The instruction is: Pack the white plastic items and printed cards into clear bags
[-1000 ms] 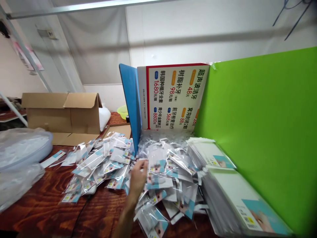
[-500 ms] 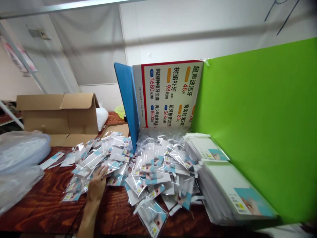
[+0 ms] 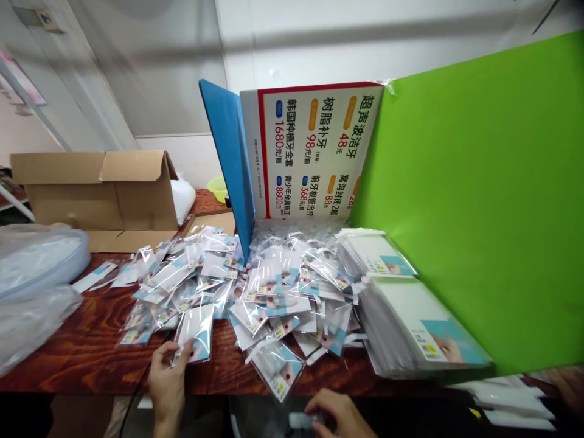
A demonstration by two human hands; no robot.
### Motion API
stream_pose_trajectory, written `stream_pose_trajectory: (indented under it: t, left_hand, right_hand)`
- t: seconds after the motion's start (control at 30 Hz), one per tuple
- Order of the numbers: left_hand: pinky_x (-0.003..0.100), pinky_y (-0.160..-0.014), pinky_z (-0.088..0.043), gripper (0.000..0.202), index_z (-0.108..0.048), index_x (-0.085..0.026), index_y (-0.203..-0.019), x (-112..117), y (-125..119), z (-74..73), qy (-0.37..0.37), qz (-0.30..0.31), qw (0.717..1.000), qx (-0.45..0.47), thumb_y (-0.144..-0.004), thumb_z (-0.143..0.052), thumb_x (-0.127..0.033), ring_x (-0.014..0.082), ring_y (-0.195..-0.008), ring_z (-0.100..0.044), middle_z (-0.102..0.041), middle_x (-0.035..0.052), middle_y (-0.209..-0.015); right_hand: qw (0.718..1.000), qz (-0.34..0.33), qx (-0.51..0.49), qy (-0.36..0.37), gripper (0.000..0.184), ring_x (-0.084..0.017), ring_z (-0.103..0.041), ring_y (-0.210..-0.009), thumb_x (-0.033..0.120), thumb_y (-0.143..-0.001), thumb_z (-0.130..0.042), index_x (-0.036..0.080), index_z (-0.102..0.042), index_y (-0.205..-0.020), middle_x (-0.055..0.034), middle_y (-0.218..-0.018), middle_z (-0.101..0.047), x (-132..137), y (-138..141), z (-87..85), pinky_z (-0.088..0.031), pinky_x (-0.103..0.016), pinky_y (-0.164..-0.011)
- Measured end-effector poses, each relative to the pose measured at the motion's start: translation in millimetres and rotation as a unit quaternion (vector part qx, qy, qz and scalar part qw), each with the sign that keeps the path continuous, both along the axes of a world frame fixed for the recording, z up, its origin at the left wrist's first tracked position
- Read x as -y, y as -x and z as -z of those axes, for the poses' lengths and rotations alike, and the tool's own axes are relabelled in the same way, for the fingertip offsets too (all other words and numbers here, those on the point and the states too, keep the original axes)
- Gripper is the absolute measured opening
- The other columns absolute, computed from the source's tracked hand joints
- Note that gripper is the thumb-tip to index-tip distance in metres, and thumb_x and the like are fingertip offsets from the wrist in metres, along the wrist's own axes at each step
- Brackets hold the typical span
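Note:
My left hand [image 3: 168, 380] pinches the lower edge of a clear plastic packet [image 3: 197, 328] with a white and blue printed card inside, near the front of the table. Low in the view, my right hand [image 3: 340, 413] has its fingers closed round a small whitish, translucent piece [image 3: 301, 420] that I cannot identify. Beyond the left hand spreads a loose heap of similar packets [image 3: 182, 274]. A larger packet heap [image 3: 278, 298] lies in the middle, its nearest packet jutting over the front edge.
Neat stacks of printed cards [image 3: 438, 328] stand against a green panel [image 3: 465, 201]. A blue panel [image 3: 225, 152] and a price board [image 3: 310, 152] rise behind the middle heap. At left are a cardboard box [image 3: 95, 194] and a plastic-covered basin [image 3: 84, 258]. White strips [image 3: 511, 401] lie low right.
My left hand has come from the left heap toward the front edge, bringing a packet. My right hand has entered at the bottom, holding a small piece. The view has tilted down.

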State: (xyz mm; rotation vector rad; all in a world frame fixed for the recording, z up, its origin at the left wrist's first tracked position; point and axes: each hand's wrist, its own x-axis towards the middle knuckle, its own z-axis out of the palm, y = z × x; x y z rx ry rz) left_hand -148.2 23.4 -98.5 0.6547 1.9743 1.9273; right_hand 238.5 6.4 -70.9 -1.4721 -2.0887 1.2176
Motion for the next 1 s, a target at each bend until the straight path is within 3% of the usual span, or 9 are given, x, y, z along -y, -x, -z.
stream_pose_trajectory:
  t: [0.13, 0.27, 0.4, 0.53, 0.63, 0.77, 0.87, 1.0]
  left_hand:
    - [0.029, -0.076, -0.055, 0.061, -0.054, -0.022, -0.083, 15.3, -13.4, -18.2, -0.038, 0.068, 0.996, 0.031, -0.046, -0.093, -0.051, 0.0174, -0.084, -0.062, -0.058, -0.0012, -0.094]
    - [0.028, -0.08, -0.055, 0.049, -0.058, -0.022, -0.082, 34.3, -37.6, -42.6, -0.055, 0.244, 0.966, 0.073, -0.051, -0.095, -0.033, 0.0216, -0.096, -0.064, -0.059, 0.003, -0.101]
    - [0.032, -0.088, -0.052, 0.036, -0.063, -0.02, -0.08, 35.3, -63.3, -41.8, -0.038, 0.388, 0.916, 0.09, -0.062, -0.09, -0.036, 0.0262, -0.103, -0.065, -0.059, 0.0063, -0.105]
    - [0.028, -0.082, -0.05, 0.047, -0.06, -0.019, -0.077, 25.6, -82.4, -23.5, -0.019, 0.408, 0.909, 0.084, -0.053, -0.094, -0.043, 0.0238, -0.094, -0.064, -0.057, 0.0033, -0.093]
    - [0.024, -0.071, -0.046, 0.052, -0.05, -0.021, -0.073, 22.2, -92.9, -15.3, -0.007, 0.4, 0.916, 0.033, -0.051, -0.094, -0.039, 0.0166, -0.079, -0.057, -0.053, -0.0018, -0.081]
    - [0.024, -0.07, -0.045, 0.049, -0.05, -0.023, -0.085, 21.2, -100.3, -15.8, 0.031, 0.441, 0.897, 0.021, -0.059, -0.089, -0.038, 0.0169, -0.079, -0.058, -0.056, -0.0013, -0.085]
    - [0.027, -0.077, -0.048, 0.055, -0.053, -0.023, -0.094, 19.9, -103.4, -18.4, 0.04, 0.45, 0.891, 0.051, -0.057, -0.09, -0.039, 0.0201, -0.087, -0.062, -0.063, 0.0015, -0.091]
    - [0.031, -0.08, -0.051, 0.076, -0.058, -0.023, -0.11, 19.3, -108.4, -23.1, 0.071, 0.451, 0.885, 0.097, -0.047, -0.096, -0.04, 0.0243, -0.091, -0.067, -0.07, 0.0042, -0.094]
  right_hand:
    - [0.978, 0.077, -0.192, 0.004, 0.024, -0.027, -0.07, -0.095, 0.039, -0.085, -0.067, 0.022, -0.078, -0.098, -0.0095, -0.105, -0.076, -30.6, 10.5, -37.8, -0.054, -0.034, -0.086]
    - [0.927, 0.163, -0.336, 0.04, 0.035, -0.026, -0.072, -0.086, 0.05, -0.085, -0.071, 0.022, -0.075, -0.105, -0.0091, -0.099, -0.076, -56.8, 32.8, -61.1, -0.059, -0.034, -0.075]
    - [0.908, 0.128, -0.393, 0.066, 0.034, -0.023, -0.073, -0.082, 0.05, -0.081, -0.077, 0.022, -0.076, -0.1, -0.0071, -0.095, -0.075, -68.8, 43.7, -70.1, -0.059, -0.032, -0.074]
    - [0.92, 0.087, -0.378, 0.058, 0.027, -0.02, -0.07, -0.075, 0.046, -0.08, -0.078, 0.022, -0.079, -0.092, -0.006, -0.097, -0.072, -67.6, 37.4, -69.2, -0.058, -0.031, -0.073]
    - [0.932, 0.084, -0.346, 0.062, 0.025, -0.023, -0.071, -0.085, 0.044, -0.082, -0.077, 0.022, -0.079, -0.091, -0.0071, -0.098, -0.073, -62.4, 27.0, -61.2, -0.058, -0.032, -0.078]
    - [0.924, 0.072, -0.356, 0.119, 0.029, -0.023, -0.071, -0.081, 0.046, -0.078, -0.079, 0.021, -0.076, -0.092, -0.0059, -0.089, -0.075, -57.1, 15.7, -44.8, -0.057, -0.032, -0.075]
    - [0.916, 0.083, -0.365, 0.149, 0.03, -0.02, -0.069, -0.075, 0.042, -0.072, -0.086, 0.021, -0.072, -0.088, -0.0022, -0.079, -0.075, -56.8, 14.1, -37.9, -0.054, -0.029, -0.071]
    - [0.946, 0.075, -0.301, 0.093, 0.027, -0.018, -0.064, -0.07, 0.043, -0.071, -0.085, 0.018, -0.075, -0.074, -0.0017, -0.071, -0.07, -60.6, 19.2, -40.9, -0.049, -0.028, -0.066]
